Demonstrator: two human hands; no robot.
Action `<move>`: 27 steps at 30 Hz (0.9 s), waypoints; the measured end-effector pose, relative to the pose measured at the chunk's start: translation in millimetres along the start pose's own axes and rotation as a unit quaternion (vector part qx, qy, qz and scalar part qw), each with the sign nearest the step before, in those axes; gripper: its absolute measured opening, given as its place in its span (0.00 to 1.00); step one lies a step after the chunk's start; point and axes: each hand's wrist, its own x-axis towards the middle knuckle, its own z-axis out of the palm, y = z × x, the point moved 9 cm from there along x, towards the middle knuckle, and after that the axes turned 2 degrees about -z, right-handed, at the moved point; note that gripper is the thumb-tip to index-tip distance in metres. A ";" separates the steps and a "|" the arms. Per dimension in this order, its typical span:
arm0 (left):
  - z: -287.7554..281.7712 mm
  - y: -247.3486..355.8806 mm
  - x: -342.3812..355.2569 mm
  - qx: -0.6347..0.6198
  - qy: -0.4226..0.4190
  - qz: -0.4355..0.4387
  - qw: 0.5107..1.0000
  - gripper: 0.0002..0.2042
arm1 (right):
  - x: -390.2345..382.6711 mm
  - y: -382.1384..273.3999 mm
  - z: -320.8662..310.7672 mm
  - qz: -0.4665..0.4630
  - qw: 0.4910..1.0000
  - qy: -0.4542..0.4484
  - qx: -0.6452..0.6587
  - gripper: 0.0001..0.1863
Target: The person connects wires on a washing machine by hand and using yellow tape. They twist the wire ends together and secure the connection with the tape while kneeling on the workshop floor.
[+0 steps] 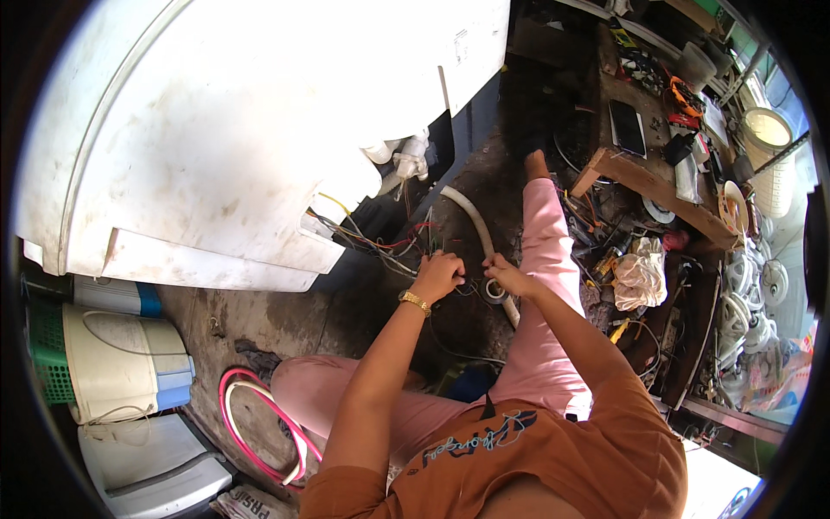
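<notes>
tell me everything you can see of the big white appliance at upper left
The white appliance fills the upper left of the view, running past its top edge. Its casing, apparently plastic or painted metal, is smudged with brownish grime. A long seam curves down its left side. A gap at lower right exposes a pale pump-like part; thin coloured wires trail out toward the left hand, which sits clear of the casing.

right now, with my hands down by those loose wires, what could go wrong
The gold wristband might snag the loose wires near the left hand; whether any are live can't be seen. The pale hose beside the outstretched leg could catch a foot on standing up. The dark-screened device near the wooden table's edge might fall if bumped.
</notes>
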 end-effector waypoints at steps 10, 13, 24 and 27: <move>-29.5 28.8 -67.0 -0.228 0.281 -0.066 0.930 0.12 | -64.9 -57.4 -9.6 -0.155 0.969 0.179 0.077 0.31; -23.5 47.0 -76.1 -0.304 0.311 -0.068 0.898 0.13 | -78.4 -74.3 -6.5 -0.168 0.960 0.221 0.041 0.29; -35.7 65.8 -84.0 -0.331 0.337 -0.047 0.880 0.10 | -99.9 -110.9 -6.4 -0.239 0.943 0.226 -0.057 0.25; -31.1 54.1 -82.4 -0.374 0.344 -0.035 0.861 0.07 | -103.1 -116.9 -3.8 -0.247 0.940 0.222 -0.070 0.24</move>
